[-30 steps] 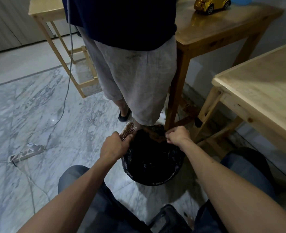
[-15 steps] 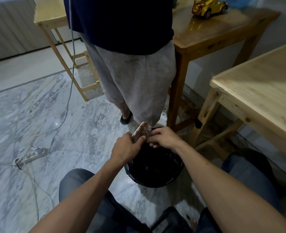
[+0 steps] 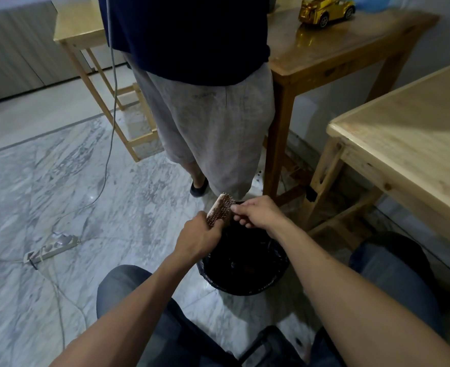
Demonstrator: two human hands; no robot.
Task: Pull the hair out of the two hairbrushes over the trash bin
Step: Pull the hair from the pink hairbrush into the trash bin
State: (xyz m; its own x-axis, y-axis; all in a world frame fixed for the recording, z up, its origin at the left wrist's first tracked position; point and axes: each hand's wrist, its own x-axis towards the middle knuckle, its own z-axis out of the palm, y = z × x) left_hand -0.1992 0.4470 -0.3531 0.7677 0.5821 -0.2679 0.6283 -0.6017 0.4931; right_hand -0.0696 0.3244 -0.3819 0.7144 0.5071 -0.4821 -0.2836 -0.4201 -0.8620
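A brown hairbrush (image 3: 220, 210) with pale bristles is gripped by my left hand (image 3: 197, 238), its head tilted up over the far rim of the trash bin (image 3: 269, 280), which is lined with a black bag. My right hand (image 3: 258, 213) is against the bristle face, fingertips pinched at the bristles; I cannot make out the hair between them. Only one hairbrush is visible.
A person in grey shorts (image 3: 213, 120) stands just beyond the bin. Behind stand a dark wooden table (image 3: 324, 56) with a gold toy car (image 3: 325, 10), a pale table (image 3: 409, 136) at right and a wooden stool (image 3: 78, 30). A power strip (image 3: 51, 247) lies on the marble floor.
My right hand moved left from the bin's far rim to the brush bristles. My left hand raised the brush slightly above the bin.
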